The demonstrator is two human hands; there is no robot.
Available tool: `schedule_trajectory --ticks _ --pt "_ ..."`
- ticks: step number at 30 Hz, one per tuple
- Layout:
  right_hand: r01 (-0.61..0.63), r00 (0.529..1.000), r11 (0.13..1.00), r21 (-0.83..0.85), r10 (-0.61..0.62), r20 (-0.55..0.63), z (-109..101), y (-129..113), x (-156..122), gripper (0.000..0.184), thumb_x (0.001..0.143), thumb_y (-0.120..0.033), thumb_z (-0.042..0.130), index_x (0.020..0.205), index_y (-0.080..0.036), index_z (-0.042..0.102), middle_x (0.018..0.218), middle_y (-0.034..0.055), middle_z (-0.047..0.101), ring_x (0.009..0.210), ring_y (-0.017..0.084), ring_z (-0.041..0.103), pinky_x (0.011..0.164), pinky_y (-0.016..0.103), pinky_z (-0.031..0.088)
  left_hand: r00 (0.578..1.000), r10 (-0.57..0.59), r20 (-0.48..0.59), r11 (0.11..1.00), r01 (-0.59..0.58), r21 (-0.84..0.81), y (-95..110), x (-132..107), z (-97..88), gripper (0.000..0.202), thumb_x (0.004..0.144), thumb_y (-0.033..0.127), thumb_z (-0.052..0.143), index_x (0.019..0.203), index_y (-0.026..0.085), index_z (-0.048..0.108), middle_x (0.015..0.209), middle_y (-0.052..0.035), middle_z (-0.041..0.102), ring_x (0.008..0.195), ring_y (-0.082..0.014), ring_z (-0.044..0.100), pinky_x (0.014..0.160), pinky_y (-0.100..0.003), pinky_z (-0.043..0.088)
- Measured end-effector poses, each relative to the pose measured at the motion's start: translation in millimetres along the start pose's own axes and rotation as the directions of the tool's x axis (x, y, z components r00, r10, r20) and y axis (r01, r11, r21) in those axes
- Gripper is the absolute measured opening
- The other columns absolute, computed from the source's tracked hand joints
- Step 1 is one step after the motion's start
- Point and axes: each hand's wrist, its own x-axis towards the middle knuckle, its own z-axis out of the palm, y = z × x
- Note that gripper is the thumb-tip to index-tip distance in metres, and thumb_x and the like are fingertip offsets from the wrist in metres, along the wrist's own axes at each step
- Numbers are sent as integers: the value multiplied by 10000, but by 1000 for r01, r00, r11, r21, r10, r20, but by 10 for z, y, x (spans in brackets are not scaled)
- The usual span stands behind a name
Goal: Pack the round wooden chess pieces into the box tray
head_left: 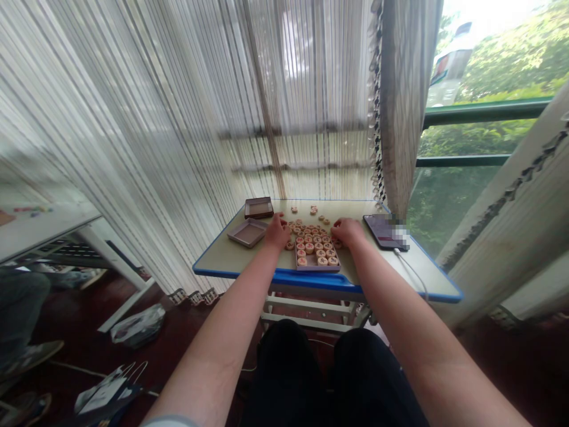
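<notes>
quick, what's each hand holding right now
Left hand: curled beside the loose pieces, contents cannot be told.
Right hand: curled near the piece box, contents cannot be told.

On the table (224, 255) between left hand (277, 232) and right hand (348, 232), loose pieces (311, 229) lie behind a box (318, 268) holding other pieces (310, 248). Left of both hands: a tray (249, 232), another tray (259, 207) behind it. Right of both: a phone (383, 230).
</notes>
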Motion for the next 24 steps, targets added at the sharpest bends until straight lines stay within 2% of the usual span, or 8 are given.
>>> schedule_trajectory --ticks 2,6,10,13,17,24 --pt "23 1000 1000 -5 -23 19 2 -6 5 298 679 -309 574 933 -229 708 959 79 690 953 245 577 790 305 431 1000 11 3 1000 -11 -3 -4 2 4 390 773 156 498 1156 197 441 935 -35 653 839 -151 611 762 -274 457" --pt "54 998 991 122 -57 14 10 -13 2 357 682 -243 568 1018 -260 684 962 41 692 923 207 585 799 278 435 1000 -3 7 1000 3 0 1 2 5 388 772 149 492 1154 193 440 932 -36 654 845 -152 614 762 -272 457" --pt "12 998 979 204 0 -63 -30 9 -9 390 717 -264 548 1088 -203 651 946 81 686 891 215 603 795 286 436 1000 -13 -5 1000 13 -10 2 4 9 389 770 139 493 1152 186 437 926 -39 652 853 -151 614 770 -270 457" --pt "-18 994 989 148 35 -108 -64 30 1 379 746 -320 522 1060 -161 661 983 117 674 923 243 595 813 311 427 1000 9 0 1000 -9 -11 -9 9 20 387 766 132 498 1146 182 441 920 -41 652 852 -150 613 772 -272 456" --pt "-49 999 999 4 49 -12 -70 28 4 395 681 -457 594 919 -164 711 965 133 677 965 290 571 796 348 431 999 37 27 999 -38 15 -3 8 21 376 760 142 509 1129 184 450 897 -36 655 842 -155 614 762 -273 453" --pt "-44 997 997 61 40 68 -74 -31 -54 361 675 -410 600 963 -219 708 892 81 699 904 249 587 715 298 435 999 15 50 999 -17 40 17 -3 4 358 763 147 513 1113 186 453 913 -37 661 845 -157 615 754 -272 450"
